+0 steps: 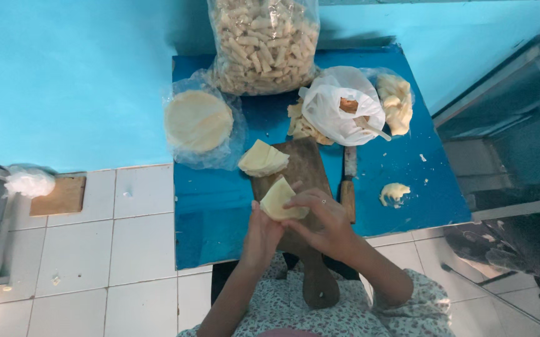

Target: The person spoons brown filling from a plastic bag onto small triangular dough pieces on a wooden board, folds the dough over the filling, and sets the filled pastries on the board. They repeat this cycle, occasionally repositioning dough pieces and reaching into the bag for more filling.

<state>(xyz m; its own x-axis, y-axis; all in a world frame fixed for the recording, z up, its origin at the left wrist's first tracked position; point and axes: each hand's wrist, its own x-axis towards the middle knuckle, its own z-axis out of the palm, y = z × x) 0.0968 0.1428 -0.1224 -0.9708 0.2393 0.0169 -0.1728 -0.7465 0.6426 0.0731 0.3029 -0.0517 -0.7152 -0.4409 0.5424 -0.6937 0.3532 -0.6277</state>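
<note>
My left hand (261,234) and my right hand (320,218) meet over the near end of the dark wooden cutting board (304,187), and together my fingers are closed around a pale yellow wedge of thin dough wrapper (280,200), the left thumb under it, the right fingers curled over its top edge. The wedge is lifted just above the board, touching nothing but my hands. Just beyond it on the board lies a small stack of pale folded wrapper wedges (262,158). Beside the board's right edge rests a knife with a wooden handle (348,187), and further right a small lump of yellowish scraps (393,192) sits on the blue tabletop (213,206). Further back to the left, a round stack of pale wrappers in clear plastic (198,122); to the right, a white plastic bag with a spoon in it (343,106). Farthest, against the wall, stands a large clear bag of rolled pale sticks (263,40)
</note>
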